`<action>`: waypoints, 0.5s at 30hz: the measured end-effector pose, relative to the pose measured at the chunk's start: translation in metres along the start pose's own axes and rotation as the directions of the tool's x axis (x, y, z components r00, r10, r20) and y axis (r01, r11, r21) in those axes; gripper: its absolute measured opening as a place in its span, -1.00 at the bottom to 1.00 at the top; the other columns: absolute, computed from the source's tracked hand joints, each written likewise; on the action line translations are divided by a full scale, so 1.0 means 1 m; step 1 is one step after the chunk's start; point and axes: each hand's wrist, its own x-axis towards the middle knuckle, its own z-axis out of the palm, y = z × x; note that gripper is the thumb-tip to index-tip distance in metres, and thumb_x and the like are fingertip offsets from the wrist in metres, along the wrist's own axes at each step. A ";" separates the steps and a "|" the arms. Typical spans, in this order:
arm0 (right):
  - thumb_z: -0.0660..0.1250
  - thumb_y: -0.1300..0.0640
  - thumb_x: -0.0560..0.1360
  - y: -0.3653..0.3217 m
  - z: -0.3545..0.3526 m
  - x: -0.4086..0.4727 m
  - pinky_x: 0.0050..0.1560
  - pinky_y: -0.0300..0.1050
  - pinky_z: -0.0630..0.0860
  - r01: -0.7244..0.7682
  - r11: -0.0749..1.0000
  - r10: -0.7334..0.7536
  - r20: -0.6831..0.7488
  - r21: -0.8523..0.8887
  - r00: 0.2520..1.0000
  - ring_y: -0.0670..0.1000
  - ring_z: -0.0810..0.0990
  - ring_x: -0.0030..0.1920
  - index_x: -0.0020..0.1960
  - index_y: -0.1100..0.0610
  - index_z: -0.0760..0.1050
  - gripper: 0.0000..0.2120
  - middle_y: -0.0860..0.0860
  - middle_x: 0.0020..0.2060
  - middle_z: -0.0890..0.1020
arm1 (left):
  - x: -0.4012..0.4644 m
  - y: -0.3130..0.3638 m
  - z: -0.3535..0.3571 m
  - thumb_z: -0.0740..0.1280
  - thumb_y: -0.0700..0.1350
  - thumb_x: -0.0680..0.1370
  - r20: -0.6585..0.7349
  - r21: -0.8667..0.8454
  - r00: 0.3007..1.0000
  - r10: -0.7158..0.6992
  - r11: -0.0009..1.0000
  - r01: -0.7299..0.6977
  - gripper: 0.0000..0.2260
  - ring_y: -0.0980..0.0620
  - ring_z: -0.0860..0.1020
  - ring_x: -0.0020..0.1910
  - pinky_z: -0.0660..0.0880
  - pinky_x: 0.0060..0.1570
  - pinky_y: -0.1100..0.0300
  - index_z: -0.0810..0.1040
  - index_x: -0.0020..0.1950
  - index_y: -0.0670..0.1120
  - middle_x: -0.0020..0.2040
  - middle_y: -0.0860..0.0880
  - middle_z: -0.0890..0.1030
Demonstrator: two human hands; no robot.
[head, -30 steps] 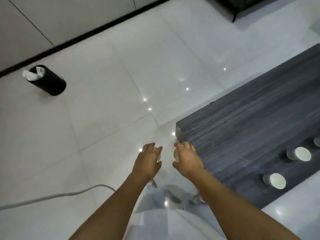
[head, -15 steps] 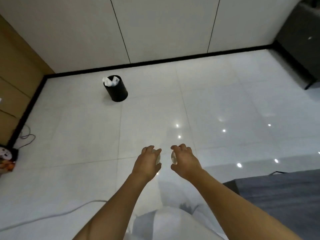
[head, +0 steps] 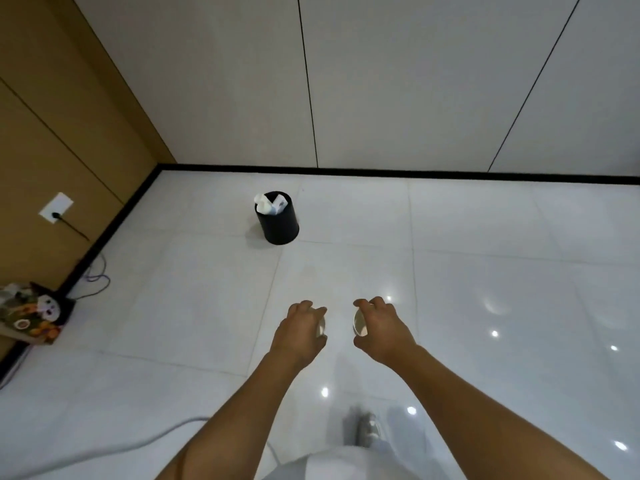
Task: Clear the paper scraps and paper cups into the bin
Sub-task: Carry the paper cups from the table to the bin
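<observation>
A round black bin (head: 278, 225) stands on the white tiled floor ahead, with white paper scraps (head: 267, 204) sticking out of its top. My left hand (head: 300, 332) grips a white paper cup (head: 322, 328), mostly hidden behind the fingers. My right hand (head: 381, 327) grips another white paper cup (head: 359, 323), its open mouth turned to the left. Both hands are held out side by side above the floor, well short of the bin.
White wall panels with a black skirting lie behind the bin. A tan wall on the left carries a socket (head: 56, 207) with a plugged cable. A patterned bag (head: 29, 311) sits at the left wall. A grey cable (head: 114, 448) runs across the floor at lower left.
The view has swung left, away from the dark table, which is out of sight now. The bin appears nearer and more central. Both hands keep their cups.
</observation>
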 end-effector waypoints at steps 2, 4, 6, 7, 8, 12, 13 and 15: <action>0.38 0.08 0.43 0.005 -0.018 0.033 0.13 -0.06 0.50 0.005 1.000 -0.005 0.014 -0.007 1.000 0.07 0.32 0.31 0.46 0.00 0.22 -0.35 0.02 0.32 0.34 | 0.034 0.004 -0.014 0.31 -0.04 0.54 -0.023 -0.018 0.999 -0.023 1.000 0.023 -0.50 0.00 0.18 0.45 0.37 0.28 0.10 0.29 0.47 0.01 0.46 -0.02 0.27; 0.38 0.08 0.43 0.008 -0.034 0.065 0.12 -0.05 0.50 0.009 1.000 -0.008 0.028 -0.025 1.000 0.08 0.32 0.31 0.46 -0.01 0.22 -0.35 0.02 0.32 0.34 | 0.063 0.004 -0.026 0.31 -0.03 0.54 -0.040 -0.033 0.998 -0.042 0.999 0.040 -0.51 0.01 0.18 0.44 0.37 0.27 0.11 0.30 0.46 0.02 0.45 -0.01 0.27; 0.37 0.08 0.43 0.009 -0.046 0.094 0.11 -0.05 0.51 0.016 0.999 -0.013 0.058 -0.047 0.998 0.08 0.32 0.31 0.46 0.00 0.22 -0.35 0.03 0.31 0.34 | 0.088 -0.001 -0.036 0.30 -0.02 0.54 -0.041 -0.051 0.997 -0.066 0.997 0.064 -0.51 0.01 0.18 0.44 0.37 0.26 0.12 0.30 0.46 0.02 0.45 -0.01 0.27; 0.37 0.08 0.43 0.007 -0.050 0.110 0.10 -0.05 0.51 0.021 0.998 -0.017 0.072 -0.057 0.997 0.09 0.32 0.30 0.46 0.00 0.22 -0.35 0.03 0.31 0.34 | 0.101 -0.005 -0.041 0.30 -0.02 0.54 -0.045 -0.059 0.996 -0.080 0.995 0.077 -0.51 0.01 0.18 0.44 0.37 0.26 0.12 0.30 0.46 0.02 0.45 -0.01 0.27; 0.37 0.08 0.43 0.005 -0.054 0.127 0.09 -0.06 0.50 0.028 0.998 -0.022 0.082 -0.063 0.996 0.09 0.32 0.30 0.46 -0.01 0.22 -0.35 0.03 0.31 0.34 | 0.114 -0.010 -0.046 0.30 -0.02 0.54 -0.050 -0.066 0.995 -0.091 0.994 0.088 -0.51 0.02 0.18 0.44 0.37 0.25 0.13 0.30 0.46 0.03 0.45 0.00 0.27; 0.38 0.08 0.43 -0.014 -0.065 0.204 0.08 -0.07 0.48 0.069 0.995 -0.061 0.097 -0.076 0.993 0.09 0.33 0.30 0.46 -0.01 0.23 -0.35 0.03 0.30 0.35 | 0.176 -0.038 -0.069 0.30 -0.02 0.54 -0.060 -0.090 0.988 -0.142 0.987 0.136 -0.52 0.01 0.18 0.45 0.37 0.26 0.12 0.30 0.46 0.03 0.45 -0.01 0.27; 0.38 0.08 0.42 -0.021 -0.066 0.224 0.08 -0.07 0.48 0.079 0.994 -0.071 0.099 -0.076 0.993 0.09 0.33 0.29 0.46 0.00 0.23 -0.35 0.03 0.30 0.36 | 0.193 -0.046 -0.076 0.30 -0.02 0.54 -0.064 -0.091 0.986 -0.154 0.985 0.148 -0.52 0.00 0.19 0.44 0.37 0.26 0.11 0.31 0.46 0.02 0.45 -0.01 0.28; 0.38 0.09 0.42 -0.037 -0.071 0.267 0.09 -0.07 0.48 0.096 0.992 -0.088 0.104 -0.076 0.991 0.09 0.34 0.28 0.46 0.00 0.23 -0.35 0.04 0.30 0.36 | 0.230 -0.066 -0.092 0.30 -0.03 0.54 -0.077 -0.103 0.981 -0.179 0.980 0.171 -0.51 -0.01 0.20 0.44 0.38 0.27 0.09 0.31 0.45 0.02 0.44 -0.01 0.29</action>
